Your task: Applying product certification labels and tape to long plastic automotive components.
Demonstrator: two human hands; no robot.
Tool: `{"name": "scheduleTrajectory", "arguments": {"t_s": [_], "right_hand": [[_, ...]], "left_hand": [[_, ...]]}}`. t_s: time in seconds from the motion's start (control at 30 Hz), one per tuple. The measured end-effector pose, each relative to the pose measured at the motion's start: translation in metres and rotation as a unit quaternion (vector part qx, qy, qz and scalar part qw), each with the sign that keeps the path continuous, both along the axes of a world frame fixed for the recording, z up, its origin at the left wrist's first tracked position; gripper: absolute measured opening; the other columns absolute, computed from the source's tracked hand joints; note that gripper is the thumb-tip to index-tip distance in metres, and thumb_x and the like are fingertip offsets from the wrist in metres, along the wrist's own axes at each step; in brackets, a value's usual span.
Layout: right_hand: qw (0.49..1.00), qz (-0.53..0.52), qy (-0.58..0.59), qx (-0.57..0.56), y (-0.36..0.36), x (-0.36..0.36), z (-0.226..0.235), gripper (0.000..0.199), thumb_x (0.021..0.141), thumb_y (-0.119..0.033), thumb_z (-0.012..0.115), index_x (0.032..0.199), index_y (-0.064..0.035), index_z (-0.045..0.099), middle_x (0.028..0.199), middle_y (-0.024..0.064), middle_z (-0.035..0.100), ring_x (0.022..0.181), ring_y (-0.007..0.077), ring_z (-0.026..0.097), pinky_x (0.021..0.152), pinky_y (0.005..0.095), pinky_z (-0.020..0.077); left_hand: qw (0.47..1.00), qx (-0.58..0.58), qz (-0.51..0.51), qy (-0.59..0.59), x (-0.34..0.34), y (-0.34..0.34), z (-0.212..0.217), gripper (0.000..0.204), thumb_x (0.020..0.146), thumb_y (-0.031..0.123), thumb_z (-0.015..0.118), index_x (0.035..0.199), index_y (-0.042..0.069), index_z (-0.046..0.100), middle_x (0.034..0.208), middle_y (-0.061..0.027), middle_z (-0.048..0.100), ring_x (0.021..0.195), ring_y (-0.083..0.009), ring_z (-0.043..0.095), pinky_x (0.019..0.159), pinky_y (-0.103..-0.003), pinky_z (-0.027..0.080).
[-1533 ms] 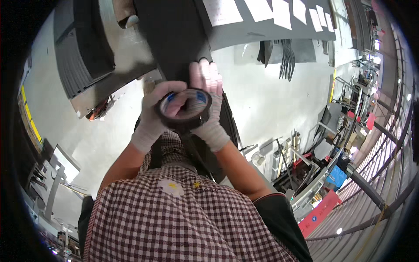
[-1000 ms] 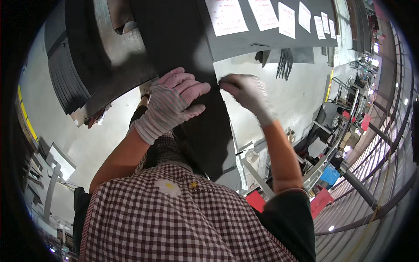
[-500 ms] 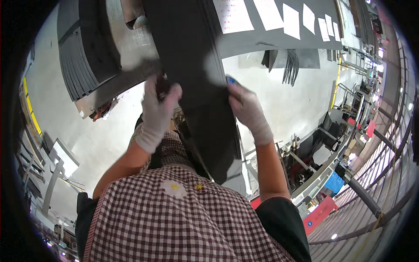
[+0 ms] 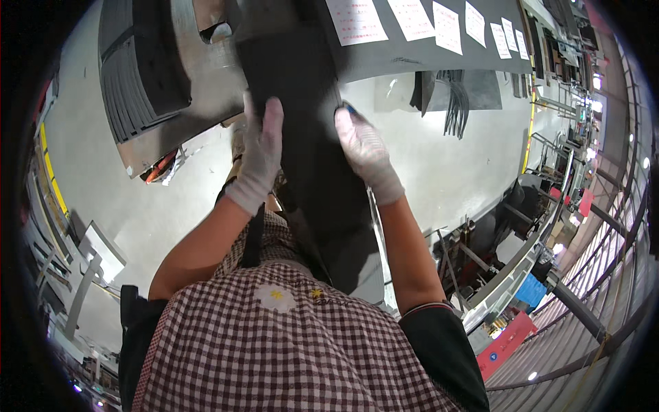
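A long dark grey sheet with a foam-like look stretches away in front of my body, between my two white-gloved hands. My left hand is at its left edge, thumb up and fingers partly hidden below. At the right edge, my right hand is closed on the sheet with the thumb on top. A small blue-and-dark object shows by the right fingertips; its kind is too small to tell. Beyond the sheet's far end lies more dark material, and I cannot tell how many layers there are.
At the left, a stack of dark strips rests on a brown board. White printed papers lie in a row on a dark surface at upper right. Dark strips hang over its edge. Metal frames and a red panel stand at right.
Both hands have moved inward and slightly farther away, onto the sheet's edges. My left hand, apart from the sheet before, is now against it. The sheet's far part has shifted.
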State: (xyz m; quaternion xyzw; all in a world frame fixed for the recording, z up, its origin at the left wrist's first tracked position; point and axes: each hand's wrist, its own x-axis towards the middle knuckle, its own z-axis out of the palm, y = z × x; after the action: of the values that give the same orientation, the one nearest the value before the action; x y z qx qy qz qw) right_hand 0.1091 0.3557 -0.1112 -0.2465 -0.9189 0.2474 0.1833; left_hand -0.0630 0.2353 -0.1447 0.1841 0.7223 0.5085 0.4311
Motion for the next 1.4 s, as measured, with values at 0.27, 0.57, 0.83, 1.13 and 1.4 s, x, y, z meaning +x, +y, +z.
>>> {"name": "scheduleTrajectory", "arguments": {"t_s": [0.27,0.57,0.83,1.13,1.4], "right_hand": [[0.946,-0.154,-0.132,-0.254,0.013,0.015,0.054,0.039,0.102,-0.029,0.046,0.129,-0.0044,0.060,0.119,0.0220,0.064,0.108,0.0376,0.062,0.094,0.0433,0.0491],[0.917,0.245,-0.252,-0.188,-0.003,-0.089,0.171,0.044,0.093,-0.019,0.057,0.136,-0.0174,0.053,0.072,0.0072,0.062,0.063,0.0259,0.065,0.058,0.0384,0.0528],[0.969,-0.077,-0.198,-0.125,0.058,-0.038,0.066,0.029,0.082,-0.041,0.073,0.081,-0.0122,0.069,0.076,0.0087,0.066,0.070,0.0268,0.064,0.065,0.0378,0.0502],[0.963,-0.150,-0.213,-0.075,-0.054,-0.099,0.073,0.095,0.062,-0.044,0.086,0.142,-0.0120,0.044,0.145,0.0269,0.030,0.131,0.0512,0.031,0.105,0.0617,0.0297],[0.953,-0.172,-0.251,0.005,-0.069,-0.103,0.040,0.089,0.068,-0.035,0.082,0.145,-0.0189,0.041,0.148,0.0289,0.024,0.134,0.0566,0.023,0.104,0.0678,0.0242]], "left_hand": [[0.999,0.034,0.040,-0.003,0.008,-0.021,0.030,0.089,0.090,0.041,0.070,0.151,-0.005,0.023,0.137,-0.0182,0.047,0.124,-0.0259,0.048,0.106,-0.035,0.039],[0.971,0.126,0.008,-0.203,-0.023,-0.047,0.124,0.034,0.086,0.017,0.076,0.112,0.003,0.058,0.097,-0.0037,0.061,0.087,-0.0126,0.060,0.078,-0.028,0.051],[0.962,0.006,0.118,-0.245,-0.034,-0.037,0.009,0.017,0.096,0.018,0.061,0.098,0.001,0.064,0.088,-0.0041,0.063,0.081,-0.0132,0.060,0.075,-0.027,0.048],[0.794,0.235,0.070,-0.556,-0.029,-0.021,-0.064,0.031,0.093,0.007,0.060,0.123,-0.001,0.061,0.129,-0.0113,0.060,0.119,-0.0227,0.058,0.099,-0.034,0.048],[0.880,0.181,-0.148,-0.412,0.015,0.032,-0.162,0.031,0.091,0.007,0.063,0.120,-0.002,0.063,0.124,-0.0115,0.063,0.114,-0.0226,0.060,0.097,-0.034,0.049]]}}
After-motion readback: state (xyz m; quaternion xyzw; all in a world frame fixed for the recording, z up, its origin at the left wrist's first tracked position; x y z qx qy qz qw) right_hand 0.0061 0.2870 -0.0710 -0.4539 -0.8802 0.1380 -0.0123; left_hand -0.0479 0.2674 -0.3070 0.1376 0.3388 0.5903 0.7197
